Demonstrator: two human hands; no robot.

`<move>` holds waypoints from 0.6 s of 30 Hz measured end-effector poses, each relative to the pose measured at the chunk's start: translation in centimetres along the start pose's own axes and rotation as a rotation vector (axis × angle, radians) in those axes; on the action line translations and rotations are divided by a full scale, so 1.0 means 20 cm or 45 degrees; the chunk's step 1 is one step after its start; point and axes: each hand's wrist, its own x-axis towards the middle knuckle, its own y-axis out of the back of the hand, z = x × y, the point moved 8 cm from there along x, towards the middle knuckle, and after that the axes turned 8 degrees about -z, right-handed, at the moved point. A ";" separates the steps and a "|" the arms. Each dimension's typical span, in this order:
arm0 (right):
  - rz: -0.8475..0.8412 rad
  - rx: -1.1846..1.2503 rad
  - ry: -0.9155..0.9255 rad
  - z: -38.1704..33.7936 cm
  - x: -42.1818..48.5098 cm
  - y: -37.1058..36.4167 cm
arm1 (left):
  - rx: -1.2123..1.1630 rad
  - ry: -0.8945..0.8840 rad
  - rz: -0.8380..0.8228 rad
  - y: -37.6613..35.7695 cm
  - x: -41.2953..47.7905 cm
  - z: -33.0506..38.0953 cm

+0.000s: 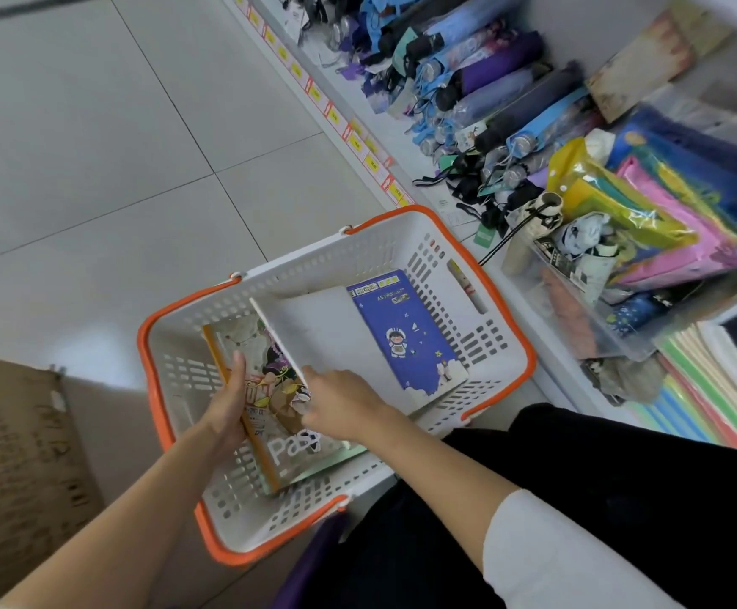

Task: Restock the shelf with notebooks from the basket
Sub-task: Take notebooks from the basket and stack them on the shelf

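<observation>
A white basket (336,261) with orange handles stands on the floor beside the shelf. Inside lie an illustrated notebook (270,389) with an orange spine, a white-backed notebook (331,336) tilted up on its edge, and a blue astronaut notebook (410,336) leaning on the right wall. My left hand (226,402) grips the illustrated notebook's left edge, thumb on its cover. My right hand (340,402) holds the lower edge of the white-backed notebook, fingers curled under it. A stack of notebooks (718,380) lies on the shelf at the right.
The shelf (428,191) carries folded umbrellas (490,94), a clear bin (586,314) and colourful plastic folders (665,222). A brown cardboard box (19,468) stands at the lower left. Light floor tiles (116,147) spread beyond the basket. My dark-clad legs are at the lower right.
</observation>
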 end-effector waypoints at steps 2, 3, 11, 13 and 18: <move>0.012 0.030 0.057 -0.10 0.01 -0.01 | 0.008 -0.003 -0.039 0.00 -0.01 0.01; 0.007 0.052 0.075 -0.15 0.01 -0.03 | -0.003 -0.015 -0.049 -0.01 -0.01 0.02; -0.141 0.637 -0.110 0.04 -0.05 -0.19 | -0.067 -0.186 0.221 0.05 -0.14 0.02; 0.037 0.691 -0.227 0.18 -0.07 -0.06 | -0.128 -0.198 0.088 0.01 -0.17 0.05; 0.155 1.152 -0.482 0.48 -0.25 0.11 | -0.220 -0.184 -0.083 -0.12 -0.27 0.20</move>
